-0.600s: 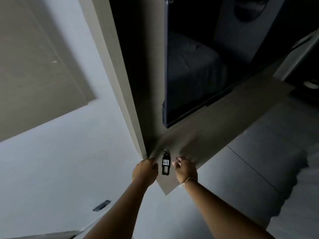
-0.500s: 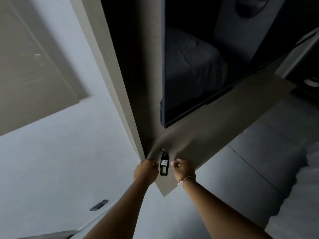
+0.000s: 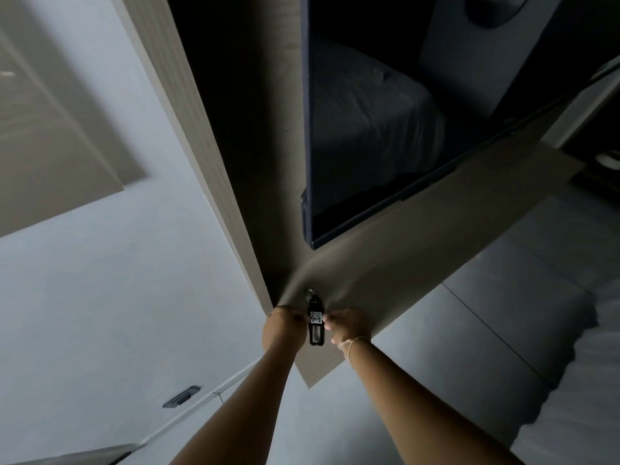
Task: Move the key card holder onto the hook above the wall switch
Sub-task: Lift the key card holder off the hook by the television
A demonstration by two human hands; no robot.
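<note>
A small black key card holder [image 3: 316, 327] with a white label hangs upright against a beige wood wall panel [image 3: 402, 263]. Its metal ring [image 3: 309, 292] sits at the top, at a small fitting on the panel. My left hand [image 3: 285, 325] pinches the holder's left side. My right hand [image 3: 347, 327], with a thin bracelet at the wrist, pinches its right side. Both forearms reach up from the bottom of the view. I cannot make out the hook itself or a wall switch.
A dark wall-mounted screen [image 3: 385, 129] hangs above and right of the holder, reflecting a bed. A pale vertical trim [image 3: 201, 162] borders the panel on the left, with white wall beyond. A small dark fixture [image 3: 183, 396] sits low on that wall. White bedding [image 3: 587, 380] lies at right.
Both hands have closed in from beside the holder and now grip its sides. The view has drifted slightly up and left.
</note>
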